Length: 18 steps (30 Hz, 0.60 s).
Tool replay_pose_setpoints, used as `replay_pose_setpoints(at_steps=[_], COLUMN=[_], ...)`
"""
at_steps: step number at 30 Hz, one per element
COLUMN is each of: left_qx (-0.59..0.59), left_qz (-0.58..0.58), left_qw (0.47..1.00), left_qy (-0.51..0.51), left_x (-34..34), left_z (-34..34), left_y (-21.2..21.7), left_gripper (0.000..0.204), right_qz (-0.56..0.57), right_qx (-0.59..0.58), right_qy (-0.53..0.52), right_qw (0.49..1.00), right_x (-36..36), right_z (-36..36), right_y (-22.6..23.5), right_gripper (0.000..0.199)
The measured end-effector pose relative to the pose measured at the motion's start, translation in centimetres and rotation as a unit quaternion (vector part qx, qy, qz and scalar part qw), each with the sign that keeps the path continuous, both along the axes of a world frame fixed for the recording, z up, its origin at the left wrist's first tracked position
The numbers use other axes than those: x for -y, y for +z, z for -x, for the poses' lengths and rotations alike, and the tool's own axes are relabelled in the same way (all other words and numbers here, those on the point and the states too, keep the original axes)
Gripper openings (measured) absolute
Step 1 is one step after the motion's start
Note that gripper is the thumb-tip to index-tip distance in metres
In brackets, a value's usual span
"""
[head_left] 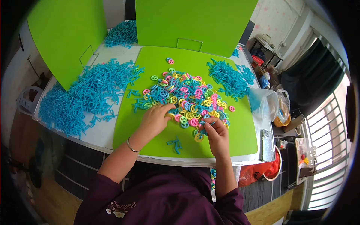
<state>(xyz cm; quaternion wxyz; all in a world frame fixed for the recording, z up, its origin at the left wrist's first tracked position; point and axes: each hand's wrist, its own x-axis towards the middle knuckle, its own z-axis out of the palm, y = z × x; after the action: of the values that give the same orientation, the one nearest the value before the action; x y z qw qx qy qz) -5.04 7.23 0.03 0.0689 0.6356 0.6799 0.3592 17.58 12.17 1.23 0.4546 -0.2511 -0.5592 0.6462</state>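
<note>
A heap of small plastic wheels [194, 122] in pink, yellow, green and blue lies on the green board [240, 138], mixed with blue plastic pieces. My left hand [153, 119] reaches into the heap's near left edge, thumb and forefinger apart, fingertips partly lost among the wheels. At the near right edge, my right hand [216, 135] pinches a small blue plastic piece [207, 123]. A yellow wheel [199, 138] shows just left of that hand; whether it is attached to the piece cannot be made out. Several blue branched pieces [175, 144] lie nearer me, between my forearms.
Large piles of blue pieces lie on the white table, left [82, 93] and right [228, 77]. Upright green panels [195, 22] stand behind and at left. A translucent plastic container [264, 103] stands at the right edge, near a phone-like object [267, 144]. Below hangs a red bag [255, 172].
</note>
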Motion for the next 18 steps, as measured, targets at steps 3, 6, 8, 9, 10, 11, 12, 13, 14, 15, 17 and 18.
replay_pose_setpoints(at_steps=[3, 6, 8, 9, 10, 11, 12, 13, 14, 15, 17, 18], left_qx=[0.021, 0.02, 0.022, 0.025, 0.025, 0.047, 0.069, 0.069, 0.296, 0.5, 0.512, 0.523], left_qz=[0.017, -0.099, -0.127, -0.156, -0.156, -0.163, -0.171, -0.171, -0.027, 0.119, 0.132, 0.146], left_qw=[1.0, 0.995, 0.992, 0.987, 0.987, 0.985, 0.983, 0.983, 0.953, 0.848, 0.84, 0.832], left_qy=[-0.005, -0.003, -0.004, -0.004, -0.004, 0.001, 0.006, 0.005, -0.063, -0.126, -0.122, -0.116], left_x=[-0.1, -0.5, -0.4, -0.5, -0.6, -0.8, -0.8, -0.6, -0.2, 0.1, 0.5, 0.6], left_z=[-0.3, 0.0, -0.4, -0.6, -0.7, -0.7, -0.9, -1.1, -1.3, -1.7, -3.0, -3.4], left_y=[0.4, 0.1, 0.4, 0.5, 0.3, -0.1, 0.0, 0.2, 0.5, 0.8, 0.6, 0.7], left_gripper=[0.02, 0.013, 0.014, 0.016, 0.016, 0.017, 0.02, 0.02, 0.021, 0.022, 0.023, 0.024], right_qz=[0.045, 0.082, 0.089, 0.089, 0.073, 0.057, 0.057, 0.03, 0.002, 0.002, -0.018, -0.017], right_qx=[0.009, -0.016, -0.038, -0.038, -0.023, -0.007, -0.007, 0.013, 0.033, 0.033, 0.051, 0.052], right_qy=[0.006, 0.037, 0.059, 0.058, 0.062, 0.065, 0.064, 0.061, 0.058, 0.057, 0.081, 0.081], right_qw=[0.999, 0.996, 0.994, 0.994, 0.995, 0.996, 0.996, 0.998, 0.998, 0.998, 0.995, 0.995], right_x=[-0.2, -0.5, -0.4, -0.4, -0.4, -0.4, -0.3, 0.0, 0.3, 0.4, 0.6, 0.7], right_z=[0.1, 0.1, 0.5, 0.7, 0.8, 1.0, 1.2, 1.5, 1.7, 1.9, 2.0, 2.1], right_y=[-0.3, -0.8, -0.7, -0.7, -0.7, -0.7, -0.5, 0.0, 0.3, 0.4, 0.4, 0.4], right_gripper=[0.012, 0.01, 0.009, 0.009, 0.01, 0.011, 0.011, 0.012, 0.014, 0.014, 0.017, 0.017])
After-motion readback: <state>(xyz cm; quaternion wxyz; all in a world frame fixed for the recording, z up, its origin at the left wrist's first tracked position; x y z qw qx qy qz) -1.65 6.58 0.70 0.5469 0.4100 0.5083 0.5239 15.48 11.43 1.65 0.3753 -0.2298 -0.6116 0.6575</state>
